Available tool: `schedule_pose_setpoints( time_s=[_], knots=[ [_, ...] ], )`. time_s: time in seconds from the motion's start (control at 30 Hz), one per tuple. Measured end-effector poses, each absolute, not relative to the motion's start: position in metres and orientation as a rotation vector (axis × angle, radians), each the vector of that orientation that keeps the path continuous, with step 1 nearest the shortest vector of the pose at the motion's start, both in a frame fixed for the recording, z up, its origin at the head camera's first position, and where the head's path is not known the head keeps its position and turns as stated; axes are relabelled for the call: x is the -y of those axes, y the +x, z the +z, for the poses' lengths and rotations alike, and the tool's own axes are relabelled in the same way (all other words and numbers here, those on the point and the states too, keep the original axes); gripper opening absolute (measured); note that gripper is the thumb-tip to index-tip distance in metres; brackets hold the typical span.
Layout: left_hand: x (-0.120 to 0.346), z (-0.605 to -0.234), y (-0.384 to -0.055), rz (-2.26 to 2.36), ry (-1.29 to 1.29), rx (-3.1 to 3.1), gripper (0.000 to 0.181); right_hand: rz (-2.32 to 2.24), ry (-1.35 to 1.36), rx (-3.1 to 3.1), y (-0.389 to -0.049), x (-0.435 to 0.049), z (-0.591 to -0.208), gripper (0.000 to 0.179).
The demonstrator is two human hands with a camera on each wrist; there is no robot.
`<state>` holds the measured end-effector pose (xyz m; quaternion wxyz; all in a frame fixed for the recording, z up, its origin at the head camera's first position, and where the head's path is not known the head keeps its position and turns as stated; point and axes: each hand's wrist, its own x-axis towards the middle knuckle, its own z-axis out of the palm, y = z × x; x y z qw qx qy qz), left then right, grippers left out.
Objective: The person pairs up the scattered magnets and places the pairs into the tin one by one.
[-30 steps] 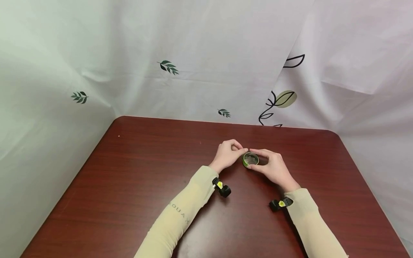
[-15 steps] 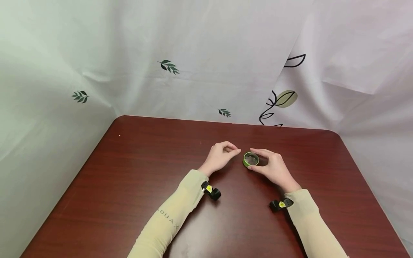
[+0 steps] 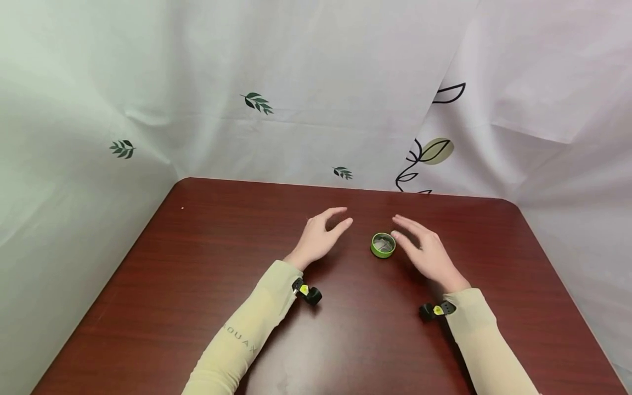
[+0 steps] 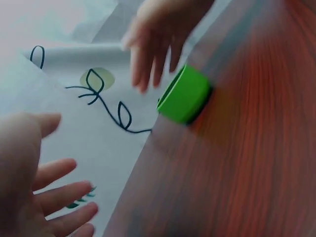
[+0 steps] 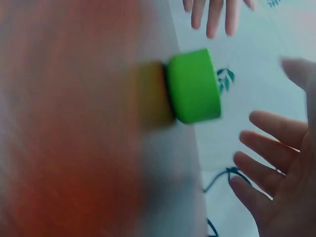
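A small round green tin (image 3: 382,254) with an uncovered top stands upright on the table, and something greyish shows inside it. Both wrist views show its plain bright green wall (image 4: 190,98). My left hand (image 3: 316,238) hovers to the left of the tin, thumb and fingers spread apart, holding nothing. On the other side, my right hand (image 3: 428,255) is also spread and holds nothing; its thumb tip comes right near the tin's right rim. In the right wrist view that hand's fingers (image 5: 266,148) are loosely extended beside the tin.
The dark red-brown wooden table (image 3: 222,247) has rounded far corners. White cloth (image 3: 306,66) with printed leaves hangs behind it and along both sides. A tiny white speck (image 3: 182,208) lies near the far left corner.
My left hand has drawn away to the left from the tin's rim, its fingers spreading. My right hand has let go of the tin and shifted slightly right. The tin stays in place.
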<state>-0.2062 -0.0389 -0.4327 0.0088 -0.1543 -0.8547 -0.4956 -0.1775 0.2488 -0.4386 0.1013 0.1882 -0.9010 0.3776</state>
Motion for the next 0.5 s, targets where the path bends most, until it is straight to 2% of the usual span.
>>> schedule_pose_setpoints(
  time_s=[0.23, 0.5],
  knots=[
    [0.068, -0.421, -0.22, -1.1, -0.576, 2.689, 0.073, 0.809, 0.527, 2.632, -0.187, -0.282, -0.411, 0.048],
    [0.117, -0.408, -0.241, -0.434, -0.546, 2.768, 0.088, 0.392, 0.381, 2.723, -0.198, -0.326, -0.379, 0.071]
  ],
)
